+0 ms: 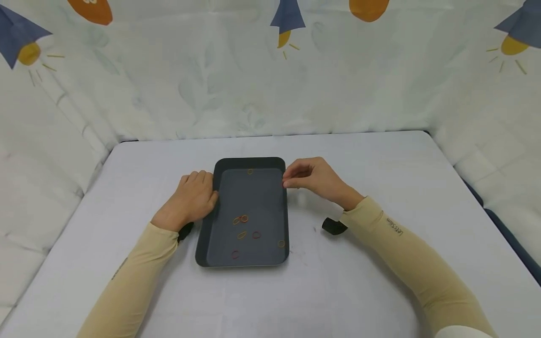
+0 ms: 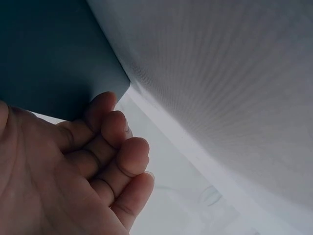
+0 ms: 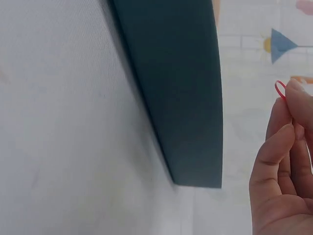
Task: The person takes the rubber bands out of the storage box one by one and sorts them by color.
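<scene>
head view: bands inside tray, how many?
At least 7: far yellow band; middle yellow band, orange band; then left yellow band, right red band; corner yellow band; nearest red band. Middle overlap may hide more.

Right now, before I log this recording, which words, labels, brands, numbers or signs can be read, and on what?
"Let's Slim" (small, probable reading): right sleeve.
Left sleeve: dark print, too small to read.
Orange shape, top left of head view: pale mark, cut off, unreadable.

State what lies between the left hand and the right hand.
The dark tray, with several thin loops on its floor, lies between the left hand and the right hand; the head view shows this.
</scene>
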{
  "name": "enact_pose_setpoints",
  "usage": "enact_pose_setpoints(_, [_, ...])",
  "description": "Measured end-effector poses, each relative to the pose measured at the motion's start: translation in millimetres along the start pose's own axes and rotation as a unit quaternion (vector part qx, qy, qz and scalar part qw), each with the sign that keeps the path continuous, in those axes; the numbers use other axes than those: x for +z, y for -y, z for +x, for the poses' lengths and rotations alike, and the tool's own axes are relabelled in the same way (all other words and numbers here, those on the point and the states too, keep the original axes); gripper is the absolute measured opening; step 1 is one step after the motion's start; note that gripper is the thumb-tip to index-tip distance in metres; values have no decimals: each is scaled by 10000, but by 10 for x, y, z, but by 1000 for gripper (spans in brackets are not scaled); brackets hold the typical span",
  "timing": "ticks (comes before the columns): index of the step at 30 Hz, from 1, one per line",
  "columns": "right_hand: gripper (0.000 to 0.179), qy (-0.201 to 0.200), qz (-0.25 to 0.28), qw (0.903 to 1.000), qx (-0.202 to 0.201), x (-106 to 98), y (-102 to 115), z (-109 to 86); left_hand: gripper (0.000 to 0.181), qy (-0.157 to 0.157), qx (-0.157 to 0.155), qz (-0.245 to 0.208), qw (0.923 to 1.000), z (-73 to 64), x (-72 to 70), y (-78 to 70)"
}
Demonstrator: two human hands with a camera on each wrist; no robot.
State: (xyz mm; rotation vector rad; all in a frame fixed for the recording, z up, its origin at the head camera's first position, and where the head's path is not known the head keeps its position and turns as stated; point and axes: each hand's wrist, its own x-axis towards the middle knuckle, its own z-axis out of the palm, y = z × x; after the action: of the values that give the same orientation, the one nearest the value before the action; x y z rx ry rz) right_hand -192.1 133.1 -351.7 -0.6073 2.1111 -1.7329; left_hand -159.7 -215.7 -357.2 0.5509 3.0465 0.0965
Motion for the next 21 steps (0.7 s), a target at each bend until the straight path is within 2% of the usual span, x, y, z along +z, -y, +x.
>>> enact_pose_setpoints(8, [25, -523, -114, 9980, 349, -164, -67, -53, 30, -49, 12, -10, 10000, -4, 4, -1])
enact_pose_setpoints(14, [21, -719, -70, 9967, 366, -267, -157, -37, 30, -59, 6, -26, 10000, -1, 10, 5])
enact_pose_setpoints(21, [18, -943, 385, 9940, 402, -341, -268, -8, 30, -92, 27, -82, 9999, 5, 16, 0])
